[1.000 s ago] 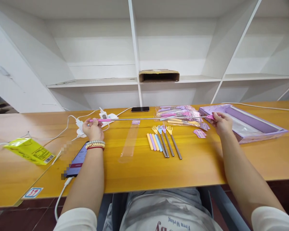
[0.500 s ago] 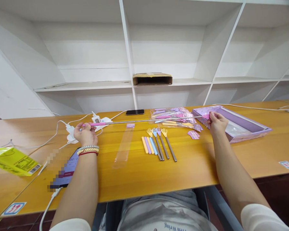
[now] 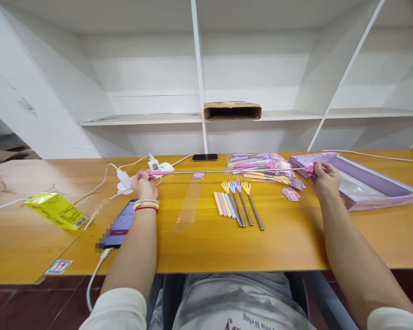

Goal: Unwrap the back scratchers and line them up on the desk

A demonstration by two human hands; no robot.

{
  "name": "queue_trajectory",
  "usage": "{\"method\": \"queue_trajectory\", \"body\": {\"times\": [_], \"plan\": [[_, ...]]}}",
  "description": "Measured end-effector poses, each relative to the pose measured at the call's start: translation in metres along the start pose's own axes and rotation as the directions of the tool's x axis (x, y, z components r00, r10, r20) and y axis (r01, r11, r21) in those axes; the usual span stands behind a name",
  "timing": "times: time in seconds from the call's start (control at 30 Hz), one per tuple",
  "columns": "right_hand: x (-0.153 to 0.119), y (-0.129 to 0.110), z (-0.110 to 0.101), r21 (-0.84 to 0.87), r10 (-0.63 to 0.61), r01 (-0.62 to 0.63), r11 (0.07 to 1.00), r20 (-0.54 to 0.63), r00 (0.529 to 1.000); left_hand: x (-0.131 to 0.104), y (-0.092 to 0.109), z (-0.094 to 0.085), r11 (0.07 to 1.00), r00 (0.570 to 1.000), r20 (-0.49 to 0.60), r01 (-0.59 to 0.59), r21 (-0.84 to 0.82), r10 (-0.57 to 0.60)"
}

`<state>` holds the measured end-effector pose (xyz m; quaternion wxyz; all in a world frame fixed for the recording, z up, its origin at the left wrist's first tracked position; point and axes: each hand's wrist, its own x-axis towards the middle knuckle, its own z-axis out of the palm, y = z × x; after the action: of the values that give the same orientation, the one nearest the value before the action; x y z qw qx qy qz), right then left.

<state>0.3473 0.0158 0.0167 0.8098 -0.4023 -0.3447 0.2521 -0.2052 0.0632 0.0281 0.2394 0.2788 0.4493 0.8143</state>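
Note:
A telescopic back scratcher (image 3: 206, 172) is drawn out long and level above the table. My left hand (image 3: 145, 184) is closed around its pink handle, and my right hand (image 3: 325, 178) pinches the pink claw end. Below it lie several claw heads on metal rods (image 3: 252, 208) in yellow, blue and purple. Just left of these are several loose handles (image 3: 223, 205) in yellow, purple and blue. A flat clear plastic sleeve (image 3: 188, 201) with a purple top lies farther left. Bagged back scratchers (image 3: 261, 162) are heaped behind the rod, beside small pink cards (image 3: 291, 194).
A purple box (image 3: 365, 176) holding clear plastic sits at the right. Toward the left are a phone with a lit screen (image 3: 120, 224), a yellow carton (image 3: 55, 210) and white chargers with cables (image 3: 124, 181). A dark phone (image 3: 204, 157) lies at the back, below a shelf with a cardboard box (image 3: 232, 111).
The view has swung a little to the left, so everything sits farther right. Both hands still hold the extended back scratcher at its two ends, and the table items have not moved.

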Motion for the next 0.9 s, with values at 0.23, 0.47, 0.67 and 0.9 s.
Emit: {"method": "queue_trajectory", "body": {"times": [0.23, 0.47, 0.67, 0.9], "plan": [[0.001, -0.001, -0.005, -0.080, 0.138, -0.129, 0.988, 0.119, 0.983, -0.005, -0.003, 0.001, 1.000, 1.000, 0.001, -0.021, 0.002, 0.021], [-0.032, 0.004, 0.039, -0.144, 0.211, -0.180, 0.973, 0.240, 0.948, -0.060, -0.004, 0.030, 0.991, 0.882, 0.468, -0.003, 0.135, -0.061], [-0.075, 0.002, 0.075, -0.158, 0.145, -0.085, 0.984, 0.415, 0.898, -0.095, 0.001, 0.038, 0.951, 0.615, 0.756, -0.035, 0.309, -0.223], [-0.120, 0.000, 0.104, -0.123, 0.102, -0.030, 0.992, 0.633, 0.767, -0.138, 0.004, 0.049, 0.830, 0.297, 0.898, -0.367, 0.420, -0.323]]}}
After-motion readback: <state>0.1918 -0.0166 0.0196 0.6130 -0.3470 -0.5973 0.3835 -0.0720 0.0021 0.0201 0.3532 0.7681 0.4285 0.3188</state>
